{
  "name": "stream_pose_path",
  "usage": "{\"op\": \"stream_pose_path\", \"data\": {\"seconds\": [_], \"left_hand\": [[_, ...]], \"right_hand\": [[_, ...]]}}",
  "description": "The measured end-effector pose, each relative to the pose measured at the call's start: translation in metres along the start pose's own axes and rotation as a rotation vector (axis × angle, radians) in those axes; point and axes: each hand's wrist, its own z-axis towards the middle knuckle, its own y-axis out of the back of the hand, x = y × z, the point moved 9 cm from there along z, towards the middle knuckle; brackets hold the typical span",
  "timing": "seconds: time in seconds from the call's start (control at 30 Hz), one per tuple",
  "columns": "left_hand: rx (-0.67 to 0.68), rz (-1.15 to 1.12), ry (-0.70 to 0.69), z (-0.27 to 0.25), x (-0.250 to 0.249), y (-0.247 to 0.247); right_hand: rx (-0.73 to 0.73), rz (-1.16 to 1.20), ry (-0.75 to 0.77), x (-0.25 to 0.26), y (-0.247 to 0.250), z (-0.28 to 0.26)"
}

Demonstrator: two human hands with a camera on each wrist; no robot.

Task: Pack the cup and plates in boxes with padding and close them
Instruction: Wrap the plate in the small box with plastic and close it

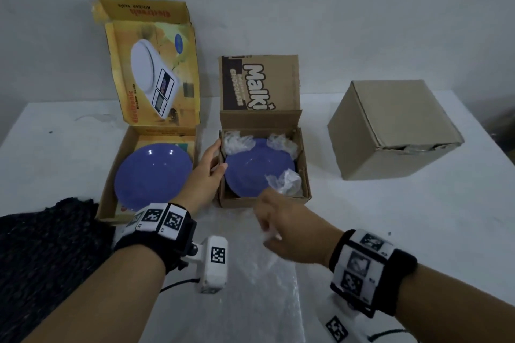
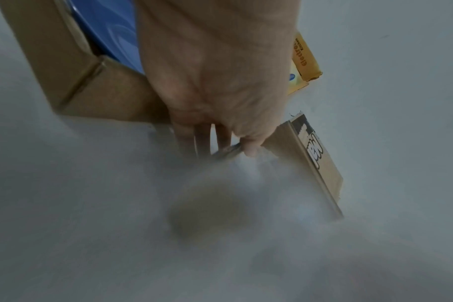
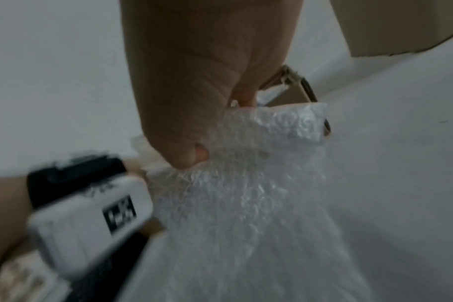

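Note:
Two blue plates lie in open boxes. One plate (image 1: 153, 175) sits in the yellow kitchen-scale box (image 1: 111, 175) on the left. The other plate (image 1: 256, 170) is in the brown middle box (image 1: 264, 199), with bubble-wrap wads (image 1: 237, 142) in its far corners and one wad (image 1: 285, 181) at its near right. My left hand (image 1: 217, 164) (image 2: 228, 151) grips that box's left wall, thumb over the rim. Just in front of the box, my right hand (image 1: 269, 231) (image 3: 220, 130) pinches a corner of the bubble-wrap sheet (image 1: 264, 287) (image 3: 246, 204). No cup shows.
A closed plain cardboard box (image 1: 390, 125) stands at the right on the white table (image 1: 418, 217). A dark knitted cloth (image 1: 50, 253) lies at the near left. Both open boxes have their lids standing up against the wall behind.

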Motion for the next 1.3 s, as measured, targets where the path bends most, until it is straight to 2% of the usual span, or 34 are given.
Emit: {"op": "stream_pose_path", "data": {"seconds": [0.17, 0.23, 0.33, 0.47, 0.57, 0.67, 0.7, 0.83, 0.93, 1.07, 1.17, 1.23, 1.3], "left_hand": [[0.002, -0.111, -0.012, 0.000, 0.002, -0.001], [0.010, -0.123, -0.019, 0.000, 0.005, -0.002], [0.018, -0.100, -0.025, 0.001, 0.008, -0.003], [-0.002, -0.097, -0.004, 0.001, 0.007, -0.002], [0.004, -0.172, 0.015, -0.001, 0.008, -0.004], [-0.007, -0.156, -0.020, 0.000, 0.007, -0.003], [-0.006, -0.158, -0.019, 0.000, 0.007, -0.003], [0.005, -0.159, 0.001, 0.001, 0.007, -0.004], [0.004, -0.163, 0.012, 0.001, 0.008, -0.004], [-0.040, -0.184, 0.022, 0.002, 0.010, 0.000], [-0.084, -0.163, 0.022, 0.005, 0.014, 0.004], [-0.109, -0.177, 0.024, 0.006, 0.013, 0.004], [-0.125, -0.200, 0.035, 0.005, 0.012, 0.004]], "right_hand": [[-0.342, 0.113, -0.258, -0.034, 0.069, 0.003], [-0.430, 0.185, -0.313, -0.043, 0.087, 0.003], [-0.400, 0.122, -0.376, -0.060, 0.094, 0.012], [-0.457, -0.085, -0.354, -0.064, 0.102, 0.021], [-0.467, -0.015, -0.423, -0.076, 0.101, 0.022], [-0.565, 0.129, -0.460, -0.083, 0.105, 0.020], [-0.556, 0.149, -0.449, -0.081, 0.104, 0.022], [-0.307, 0.002, -0.467, -0.081, 0.083, 0.038], [-0.369, -0.173, -0.435, -0.076, 0.092, 0.043], [-0.488, 0.003, -0.553, -0.084, 0.105, 0.040], [-0.680, 0.217, -0.559, -0.080, 0.104, 0.040], [-0.655, 0.335, -0.494, -0.071, 0.085, 0.051], [-0.511, 0.363, -0.463, -0.060, 0.059, 0.065]]}}
